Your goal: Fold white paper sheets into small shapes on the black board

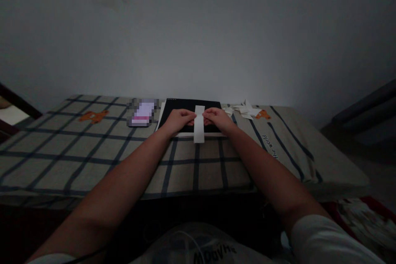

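A narrow white paper strip (199, 126) is held upright between my two hands, its lower end hanging free toward me. My left hand (180, 120) pinches the strip's left edge between thumb and fingers. On the opposite edge, my right hand (219, 119) pinches it in the same way. Behind and under the hands lies a black-covered notebook (193, 103), with pale page edges showing at its left and near sides. Fingers hide part of the cover.
A checked tablecloth (102, 161) covers the table against a grey wall. Left of the notebook lies a phone (143, 112) with a lit, blurred screen. Several folded white paper pieces (246, 109) are heaped on the right. Dark red and white fabric (365, 218) shows at lower right.
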{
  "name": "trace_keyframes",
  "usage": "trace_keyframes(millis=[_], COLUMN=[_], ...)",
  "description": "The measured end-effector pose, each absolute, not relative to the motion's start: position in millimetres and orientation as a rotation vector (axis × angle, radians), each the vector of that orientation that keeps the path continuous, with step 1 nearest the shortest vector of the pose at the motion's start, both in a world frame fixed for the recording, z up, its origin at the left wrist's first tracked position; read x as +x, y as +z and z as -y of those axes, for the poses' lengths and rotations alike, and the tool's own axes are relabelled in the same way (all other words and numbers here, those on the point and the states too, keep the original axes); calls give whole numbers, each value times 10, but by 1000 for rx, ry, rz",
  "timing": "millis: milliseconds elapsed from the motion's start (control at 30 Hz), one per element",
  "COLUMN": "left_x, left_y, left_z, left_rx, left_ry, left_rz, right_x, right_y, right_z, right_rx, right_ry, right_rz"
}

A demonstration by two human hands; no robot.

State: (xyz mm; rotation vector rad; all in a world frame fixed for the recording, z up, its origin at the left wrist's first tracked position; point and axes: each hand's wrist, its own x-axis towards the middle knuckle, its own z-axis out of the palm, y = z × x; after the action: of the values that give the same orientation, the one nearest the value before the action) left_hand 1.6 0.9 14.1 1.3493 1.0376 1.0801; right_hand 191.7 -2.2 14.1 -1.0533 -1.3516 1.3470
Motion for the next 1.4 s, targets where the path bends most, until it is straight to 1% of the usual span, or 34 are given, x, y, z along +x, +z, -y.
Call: trace_keyframes(millis=[133,333,567,700,900,1000,1200,1267,1400], left_x=[32,42,43,36,16,24,51,60,64], left_y=[132,175,163,149,149,148,142,133,120], left_z=[1,25,28,9,-3,10,63,65,24], left_rx=[1350,1357,1376,1358,1417,1358,1322,1328,1324], left_ry=[1056,1118,1079,1136,1127,1090,878,917,1162], left_rz=[-1070,-1069,-1088,-1060,-1043,-982,-851,-867,-978], right_x=[1922,1917,1923,1930,1917,1924,1942,1942,1935], right_y=[143,128,96,84,74,76,88,90,89], right_z=[18,23,-2,-6,-10,-28,-46,-43,-26], right_rx=[-1065,-1074,-1059,-1049,-1003,-986,-875,-874,-933], right_ry=[1333,1340,1290,1307,1325,1302,1310,1310,1310], right_rz=[1338,1351,1344,1384,1357,1319,1155,1150,1240])
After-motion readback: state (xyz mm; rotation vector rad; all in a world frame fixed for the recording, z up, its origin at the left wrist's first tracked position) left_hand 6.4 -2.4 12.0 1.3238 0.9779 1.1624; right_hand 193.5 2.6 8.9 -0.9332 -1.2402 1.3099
